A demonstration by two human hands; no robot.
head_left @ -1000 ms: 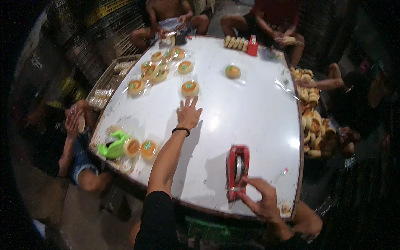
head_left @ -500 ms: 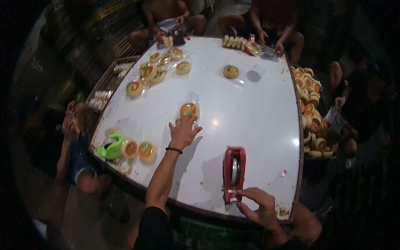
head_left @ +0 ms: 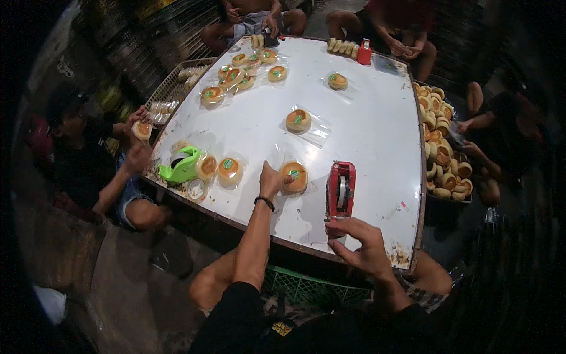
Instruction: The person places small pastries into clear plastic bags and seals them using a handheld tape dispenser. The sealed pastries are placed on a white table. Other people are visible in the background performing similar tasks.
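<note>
My left hand [head_left: 272, 184] is at the near middle of the white table, its thumb over the top of a round bun [head_left: 299, 184] in a clear bag with a green label. The hand grips the bun's left side; some fingertips are hidden. To the right, my right hand [head_left: 364, 242] is at the front end of a red tape dispenser [head_left: 341, 192]. Its thumb and forefinger close on the tape end there, a small piece showing between them. A second bagged bun [head_left: 298, 120] lies just beyond my left hand.
A green tape dispenser [head_left: 181, 166] and bagged buns [head_left: 229, 171] stand at the left edge. More bagged buns [head_left: 233, 77] lie far left; a crate of unwrapped buns [head_left: 442, 144] adjoins the right edge. Co-workers sit around the table, one on the left holding a bun [head_left: 141, 130].
The view has shifted. My left hand has drawn back toward me with a bagged bun, and another now lies about where it was. My right hand stays at the dispenser's front.
</note>
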